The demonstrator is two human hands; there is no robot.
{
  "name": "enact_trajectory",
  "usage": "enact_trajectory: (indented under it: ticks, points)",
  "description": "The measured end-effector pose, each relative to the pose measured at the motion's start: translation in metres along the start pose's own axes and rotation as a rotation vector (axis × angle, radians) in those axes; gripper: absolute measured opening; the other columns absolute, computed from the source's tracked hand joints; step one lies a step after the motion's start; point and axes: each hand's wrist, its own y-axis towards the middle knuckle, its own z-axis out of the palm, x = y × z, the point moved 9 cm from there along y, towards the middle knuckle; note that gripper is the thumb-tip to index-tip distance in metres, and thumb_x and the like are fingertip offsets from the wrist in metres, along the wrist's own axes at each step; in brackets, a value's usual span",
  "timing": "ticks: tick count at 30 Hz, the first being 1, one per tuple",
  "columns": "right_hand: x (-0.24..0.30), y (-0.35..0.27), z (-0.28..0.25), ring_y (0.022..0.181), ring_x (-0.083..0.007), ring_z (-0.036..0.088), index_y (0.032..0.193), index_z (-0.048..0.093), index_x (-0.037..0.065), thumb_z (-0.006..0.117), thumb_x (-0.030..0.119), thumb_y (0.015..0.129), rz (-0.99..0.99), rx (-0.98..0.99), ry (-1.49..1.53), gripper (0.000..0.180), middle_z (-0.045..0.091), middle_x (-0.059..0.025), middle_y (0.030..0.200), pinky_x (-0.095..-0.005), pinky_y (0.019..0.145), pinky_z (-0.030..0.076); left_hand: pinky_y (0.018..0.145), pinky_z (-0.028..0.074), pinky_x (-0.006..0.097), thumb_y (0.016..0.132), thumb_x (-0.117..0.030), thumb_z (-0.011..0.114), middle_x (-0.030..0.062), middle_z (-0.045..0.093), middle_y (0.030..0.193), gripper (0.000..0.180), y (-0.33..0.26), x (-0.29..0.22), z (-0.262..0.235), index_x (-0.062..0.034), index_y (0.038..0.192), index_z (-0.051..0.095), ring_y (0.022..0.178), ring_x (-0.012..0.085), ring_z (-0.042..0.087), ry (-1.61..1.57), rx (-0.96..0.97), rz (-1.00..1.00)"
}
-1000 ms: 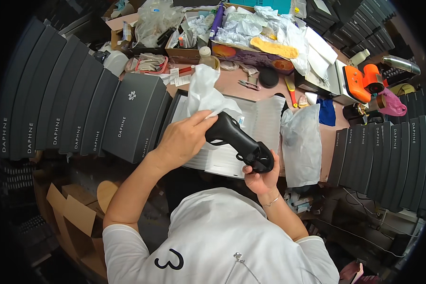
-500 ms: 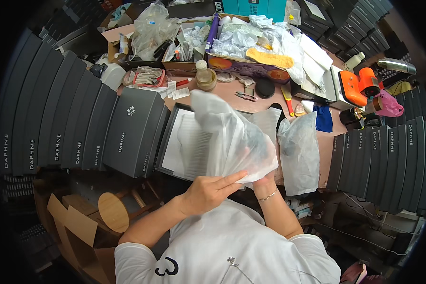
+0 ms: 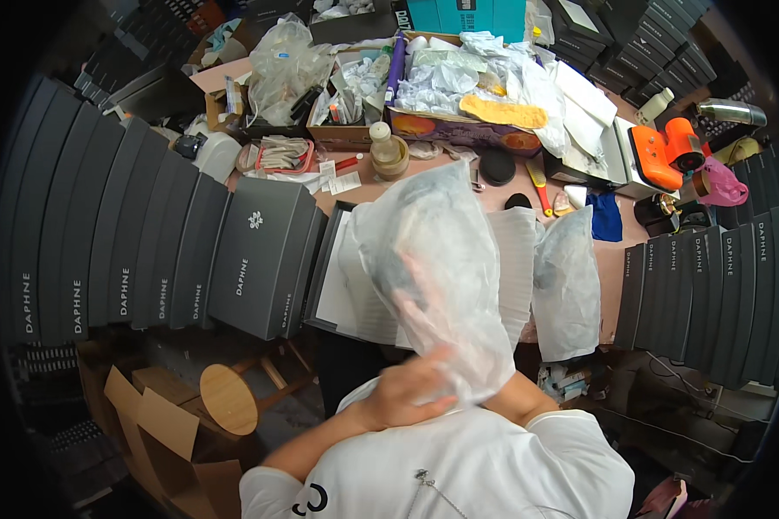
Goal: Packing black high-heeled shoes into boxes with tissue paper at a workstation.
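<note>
A white translucent bag [image 3: 459, 242] is drawn over my right hand [image 3: 414, 290] and wrist. Through its thin material I see the fingers beside a dark shape, apparently gripped but too veiled to name. My left hand [image 3: 411, 385], smeared by motion, is at the bag's lower left edge; whether its fingers hold the edge cannot be made out. Beneath the bag lies an uncovered dark grey shoebox [image 3: 322, 285] lined with white ribbed padding [image 3: 515, 259]. To its right rests another white translucent bag [image 3: 571, 303] with a dark thing inside.
Grey shoeboxes stand in rows at left [image 3: 147, 233] and right [image 3: 701, 294]. Behind are a glue jar [image 3: 389, 160], a round black lid [image 3: 497, 166], a yellow-handled brush [image 3: 538, 182], a carton of crumpled paper [image 3: 459, 130] and an orange tape dispenser [image 3: 653, 160]. A wooden stool [image 3: 228, 400] stands lower left.
The bag has swung upright and slid down over my right hand and wrist. My left hand has moved down toward my body along the bag. The view has shifted slightly.
</note>
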Motion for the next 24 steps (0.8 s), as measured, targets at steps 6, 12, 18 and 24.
enact_trajectory:
  ticks: [6,12,18,24]
  points:
    - [-0.061,-0.001,0.058,0.134,-0.0281,0.035,0.143,0.035,0.009,0.048,0.039,0.094,0.152,0.111,-0.069,0.059,0.038,-0.0162,0.144,-0.0394,0.108,0.034,0.100,0.043,0.042,0.084,-0.040,0.063,0.0078,0.051,0.132,0.062,-0.079,0.135,-0.068,-0.0091,0.135,0.044,0.120,0.0257,0.050,-1.001,-0.936,-1.027]
    - [-0.089,-0.066,0.033,0.134,-0.0295,0.036,0.144,0.032,0.009,0.041,0.055,0.093,0.741,0.198,1.190,0.069,0.036,-0.0162,0.146,-0.0449,0.109,0.033,0.096,0.046,0.040,0.078,-0.014,0.063,0.0104,0.054,0.123,0.055,-0.040,0.132,-0.134,-0.0009,0.129,0.046,0.111,0.0239,0.056,-0.588,-0.973,-0.720]
    - [-0.051,-0.017,-0.049,0.116,-0.0282,0.054,0.135,0.041,0.005,0.056,0.037,0.092,0.217,-0.371,0.621,0.056,0.053,-0.0118,0.128,-0.0422,0.099,0.043,0.098,0.042,0.034,0.081,-0.007,0.068,0.0116,0.057,0.119,0.053,-0.042,0.110,0.005,0.0029,0.128,0.047,0.111,0.0193,0.055,-0.488,-0.464,-0.828]
    - [-0.149,-0.029,-0.086,0.098,-0.0389,0.056,0.114,0.054,-0.003,0.066,0.020,0.082,0.117,-0.029,-0.791,0.041,0.058,-0.0221,0.105,-0.0409,0.088,0.044,0.099,0.043,0.035,0.091,-0.017,0.061,0.0136,0.053,0.125,0.036,-0.189,0.175,-0.015,0.0024,0.121,0.054,0.115,0.0230,0.053,-0.720,-0.343,-1.526]
